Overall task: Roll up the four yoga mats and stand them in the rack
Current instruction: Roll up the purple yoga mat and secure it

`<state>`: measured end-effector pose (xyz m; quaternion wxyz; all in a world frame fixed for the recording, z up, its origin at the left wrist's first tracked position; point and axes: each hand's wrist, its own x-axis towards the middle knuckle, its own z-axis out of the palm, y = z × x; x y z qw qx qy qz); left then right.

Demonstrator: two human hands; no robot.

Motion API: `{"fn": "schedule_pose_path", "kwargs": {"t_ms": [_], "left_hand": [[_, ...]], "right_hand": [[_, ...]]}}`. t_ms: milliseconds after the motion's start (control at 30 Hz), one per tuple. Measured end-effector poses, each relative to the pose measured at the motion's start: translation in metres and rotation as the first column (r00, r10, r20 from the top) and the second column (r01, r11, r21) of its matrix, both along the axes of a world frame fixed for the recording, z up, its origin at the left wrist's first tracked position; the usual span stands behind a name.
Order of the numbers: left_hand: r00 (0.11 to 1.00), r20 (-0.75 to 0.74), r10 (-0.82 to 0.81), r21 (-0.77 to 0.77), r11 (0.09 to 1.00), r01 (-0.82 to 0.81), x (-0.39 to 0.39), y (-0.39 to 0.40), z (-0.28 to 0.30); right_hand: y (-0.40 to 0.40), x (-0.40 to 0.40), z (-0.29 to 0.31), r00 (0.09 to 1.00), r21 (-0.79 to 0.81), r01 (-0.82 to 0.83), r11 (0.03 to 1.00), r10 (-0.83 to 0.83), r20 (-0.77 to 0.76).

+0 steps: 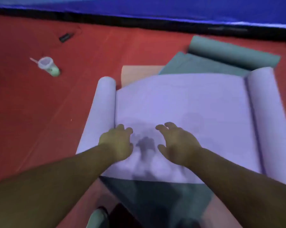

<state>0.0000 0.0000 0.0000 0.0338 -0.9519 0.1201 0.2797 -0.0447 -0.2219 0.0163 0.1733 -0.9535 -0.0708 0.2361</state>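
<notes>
The lilac mat (180, 104) lay flat on the red floor (40, 112), each of its two side ends curled into a roll: one at the left (104, 104), one at the right (267, 104). It lay across a grey-green mat (196, 65), whose far end was rolled up (231, 53) beyond the lilac one and whose near end showed dark below the lilac edge. A corner of an orange mat (135, 73) showed from under both, by the left roll.

Both hands hung over the flat middle of the lilac mat, close to its near edge. The left hand (117, 143) was just beside the left roll, fingers loosely bent and spread, gripping nothing; whether its fingertips touched the mat, I could not tell. The right hand (177, 142) was likewise spread with fingers bent, holding nothing, its shadow on the mat between the two hands.

Well to the left stood a clear plastic cup (48, 66) with a lid and a straw; it held something pale green in its lower part. Farther off lay a small black object (65, 37), too blurred to name. A blue pad (155, 7) with a black edge ran along the far side.
</notes>
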Motion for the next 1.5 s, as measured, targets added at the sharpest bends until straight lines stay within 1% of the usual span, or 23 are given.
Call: {"fn": "schedule_pose_path", "kwargs": {"t_ms": [167, 267, 400, 467, 533, 667, 733, 767, 800, 867, 900, 933, 967, 1000, 1033, 1100, 1167, 1233, 1267, 1367, 1433, 1467, 1500], "left_hand": [[0.998, -0.024, 0.054, 0.278, 0.959, -0.045, -0.008, 0.073, -0.131], [0.995, -0.035, -0.091, 0.435, 0.895, 0.097, -0.013, 0.104, -0.179], [0.965, -0.05, -0.258, 0.563, 0.791, 0.241, -0.017, 0.121, -0.198], [0.959, -0.002, -0.284, 0.547, 0.802, 0.239, -0.016, 0.125, -0.197], [0.977, 0.04, -0.211, 0.474, 0.865, 0.167, -0.016, 0.124, -0.196], [0.994, 0.105, 0.005, 0.181, 0.983, -0.024, -0.017, 0.1, -0.187], [0.988, 0.134, 0.074, 0.034, 0.996, -0.08, -0.014, 0.08, -0.178], [0.984, 0.145, 0.104, -0.025, 0.994, -0.102, -0.012, 0.069, -0.175], [0.98, 0.154, 0.126, -0.065, 0.991, -0.117, -0.011, 0.06, -0.174], [0.973, 0.187, 0.138, -0.094, 0.988, -0.122, -0.012, 0.048, -0.176], [0.969, 0.2, 0.148, -0.1, 0.986, -0.13, -0.013, 0.047, -0.18], [0.965, 0.206, 0.164, -0.107, 0.984, -0.145, -0.015, 0.048, -0.182], [0.962, 0.207, 0.176, -0.109, 0.982, -0.156, -0.017, 0.049, -0.184], [0.964, 0.201, 0.177, -0.106, 0.982, -0.158, -0.02, 0.051, -0.183], [0.966, 0.191, 0.172, -0.099, 0.983, -0.155, -0.024, 0.053, -0.181], [0.974, 0.173, 0.147, -0.077, 0.988, -0.135, -0.033, 0.054, -0.175], [0.984, 0.139, 0.111, -0.034, 0.994, -0.108, -0.043, 0.049, -0.164], [0.995, 0.084, 0.059, 0.017, 0.998, -0.06, -0.053, 0.038, -0.157], [0.997, 0.07, 0.033, 0.04, 0.999, -0.036, -0.058, 0.031, -0.157], [0.996, 0.085, -0.012, 0.124, 0.992, 0.002, -0.068, 0.015, -0.167], [0.993, 0.117, -0.032, 0.18, 0.984, 0.01, -0.075, 0.007, -0.179], [0.99, 0.131, -0.043, 0.21, 0.978, 0.014, -0.08, 0.003, -0.185], [0.987, 0.147, -0.063, 0.241, 0.97, 0.026, -0.085, -0.001, -0.191]], "right_hand": [[0.055, -0.006, -0.144, 0.994, -0.079, -0.087, 0.993, 0.081, -0.08], [0.078, -0.014, -0.21, 0.981, -0.102, -0.153, 0.983, 0.139, -0.133], [0.096, -0.025, -0.263, 0.976, -0.127, -0.184, 0.975, 0.166, -0.139], [0.103, -0.028, -0.277, 0.98, -0.136, -0.177, 0.975, 0.161, -0.119], [0.107, -0.03, -0.281, 0.985, -0.102, -0.147, 0.984, 0.135, -0.111], [0.118, -0.037, -0.273, 0.99, 0.134, -0.061, 0.989, 0.077, -0.119], [0.126, -0.034, -0.263, 0.988, 0.313, 0.087, 0.946, -0.043, -0.147], [0.13, -0.03, -0.257, 0.968, 0.414, 0.214, 0.885, -0.134, -0.214], [0.134, -0.024, -0.251, 0.917, 0.508, 0.377, 0.775, -0.234, -0.323], [0.14, -0.011, -0.237, 0.709, 0.595, 0.705, 0.386, -0.346, -0.615], [0.141, -0.007, -0.233, 0.618, 0.581, 0.785, 0.215, -0.329, -0.714], [0.14, -0.004, -0.233, 0.56, 0.557, 0.823, 0.108, -0.318, -0.765], [0.138, -0.003, -0.233, 0.528, 0.541, 0.84, 0.054, -0.316, -0.788], [0.136, -0.005, -0.236, 0.522, 0.539, 0.841, 0.044, -0.327, -0.788], [0.133, -0.009, -0.238, 0.546, 0.56, 0.825, 0.077, -0.367, -0.753], [0.124, -0.019, -0.237, 0.629, 0.602, 0.767, 0.223, -0.447, -0.635], [0.114, -0.03, -0.246, 0.67, 0.569, 0.741, 0.357, -0.448, -0.592], [0.102, -0.042, -0.266, 0.592, 0.448, 0.806, 0.387, -0.51, -0.623], [0.093, -0.05, -0.277, 0.506, 0.37, 0.862, 0.347, -0.562, -0.654], [0.067, -0.083, -0.306, 0.176, 0.206, 0.979, 0.014, -0.576, -0.798], [0.055, -0.106, -0.32, 0.05, 0.176, 0.97, -0.167, -0.573, -0.818], [0.053, -0.113, -0.324, -0.019, 0.162, 0.944, -0.286, -0.54, -0.841], [0.051, -0.117, -0.326, -0.103, 0.138, 0.872, -0.469, -0.452, -0.886]]}}
